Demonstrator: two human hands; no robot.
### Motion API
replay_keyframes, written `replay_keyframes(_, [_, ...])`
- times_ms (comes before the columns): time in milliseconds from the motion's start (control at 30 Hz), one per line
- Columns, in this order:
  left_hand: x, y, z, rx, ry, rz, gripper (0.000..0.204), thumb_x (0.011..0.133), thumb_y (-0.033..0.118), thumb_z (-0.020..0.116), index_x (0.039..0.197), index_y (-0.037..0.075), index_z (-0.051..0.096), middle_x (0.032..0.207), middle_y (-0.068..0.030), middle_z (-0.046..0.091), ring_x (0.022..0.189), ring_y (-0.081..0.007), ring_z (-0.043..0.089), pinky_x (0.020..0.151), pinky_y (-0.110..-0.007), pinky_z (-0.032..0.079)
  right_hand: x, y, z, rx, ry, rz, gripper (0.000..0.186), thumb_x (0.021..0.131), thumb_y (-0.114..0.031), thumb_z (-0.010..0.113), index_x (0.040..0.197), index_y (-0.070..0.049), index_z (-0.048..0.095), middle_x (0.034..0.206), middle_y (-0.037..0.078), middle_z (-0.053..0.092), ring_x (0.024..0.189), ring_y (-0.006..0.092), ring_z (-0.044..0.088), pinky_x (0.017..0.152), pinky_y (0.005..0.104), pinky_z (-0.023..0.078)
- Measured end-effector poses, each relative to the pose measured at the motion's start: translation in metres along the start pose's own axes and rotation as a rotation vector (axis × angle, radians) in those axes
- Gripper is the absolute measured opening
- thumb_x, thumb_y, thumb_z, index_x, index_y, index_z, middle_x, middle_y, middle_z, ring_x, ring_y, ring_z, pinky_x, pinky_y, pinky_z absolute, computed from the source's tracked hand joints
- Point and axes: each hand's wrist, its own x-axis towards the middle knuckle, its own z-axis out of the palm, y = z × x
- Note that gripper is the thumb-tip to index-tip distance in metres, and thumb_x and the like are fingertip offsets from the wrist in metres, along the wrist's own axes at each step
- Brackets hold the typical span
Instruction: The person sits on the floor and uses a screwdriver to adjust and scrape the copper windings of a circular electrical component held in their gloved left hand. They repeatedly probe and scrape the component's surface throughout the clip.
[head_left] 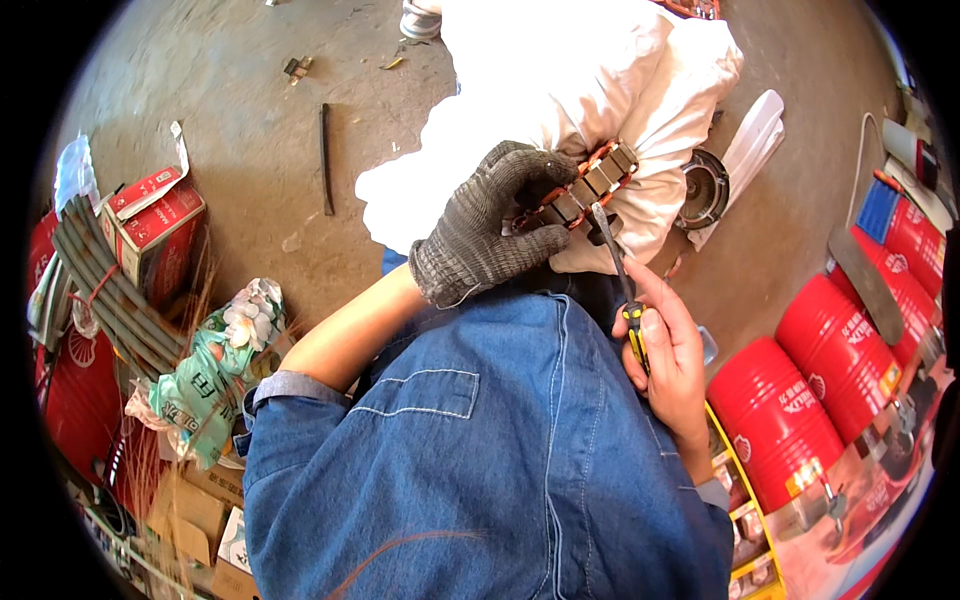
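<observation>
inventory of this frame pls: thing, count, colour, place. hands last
stator ring: 1, copper and grey, top centre, over white cloth
screwdriver: 1, yellow-black handle, tip at the stator
white cloth: 1, white, top centre
round metal part: 1, dark grey, right of the cloth
red drums: at least 3, red, right edge
cardboard box: 1, red and tan, left
hose bundle: 1, grey, far left
printed bag: 1, green, lower left
dark strip: 1, black, on concrete floor
denim shirt: 1, blue, bottom centre
left hand: grey knit glove, grips the stator
right hand: bare, holds the screwdriver handle
</observation>
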Motion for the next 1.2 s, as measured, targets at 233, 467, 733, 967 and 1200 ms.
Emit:
replay_keyframes(233, [-0.003,-0.005,0.01,0.012,0.048,0.028,0.062,0.074,0.013,0.084,0.128,0.006,0.055,0.117,-0.0093,0.057,0.105,-0.0213,0.058,0.09,-0.034,0.049,-0.006,-0.004,0.002,-0.078,-0.046,0.082,0.044,0.106,-0.016,0.039,0.15,-0.01,0.042,0.087,0.002,0.056,0.051,0.002,0.038,0.048,0.0168,0.033])
replay_keyframes(467, [0.002,-0.019,0.029,0.251,0.142,0.133,0.078,0.062,0.005,0.083,0.134,0.006,0.051,0.121,-0.0142,0.056,0.109,-0.0316,0.056,0.092,-0.04,0.05,-0.004,0.001,0.012,-0.28,-0.037,-0.079,0.045,0.106,-0.012,0.04,0.15,-0.011,0.042,0.082,-0.002,0.055,0.055,0.0023,0.038,0.054,0.0179,0.035])
replay_keyframes(733, [0.0,-0.034,0.03,0.32,0.103,0.216,0.08,0.067,0.015,0.079,0.139,0.004,0.047,0.126,-0.0187,0.056,0.114,-0.0379,0.053,0.097,-0.044,0.047,0.002,0.012,0.019,-0.27,-0.214,0.004,0.044,0.105,-0.011,0.041,0.149,-0.012,0.044,0.073,-0.002,0.056,0.056,0.0034,0.042,0.055,0.0203,0.039])
replay_keyframes(967, [0.001,-0.025,0.022,0.179,0.077,0.181,0.077,0.068,0.029,0.081,0.136,0.005,0.052,0.119,-0.0185,0.058,0.109,-0.0367,0.057,0.094,-0.043,0.049,-0.006,0.009,0.008,-0.348,-0.033,-0.166,0.037,0.098,-0.007,0.053,0.134,-0.007,0.06,0.081,0.004,0.064,0.063,0.0076,0.054,0.061,0.0224,0.044])
replay_keyframes(1200, [0.002,-0.024,0.02,0.164,0.076,0.174,0.075,0.067,0.029,0.083,0.133,0.006,0.055,0.117,-0.0183,0.059,0.108,-0.0363,0.059,0.093,-0.043,0.049,-0.006,0.011,-0.013,-0.603,0.211,-0.337,0.034,0.087,0.002,0.064,0.121,-0.002,0.069,0.079,0.008,0.064,0.069,0.0121,0.057,0.064,0.0248,0.045])
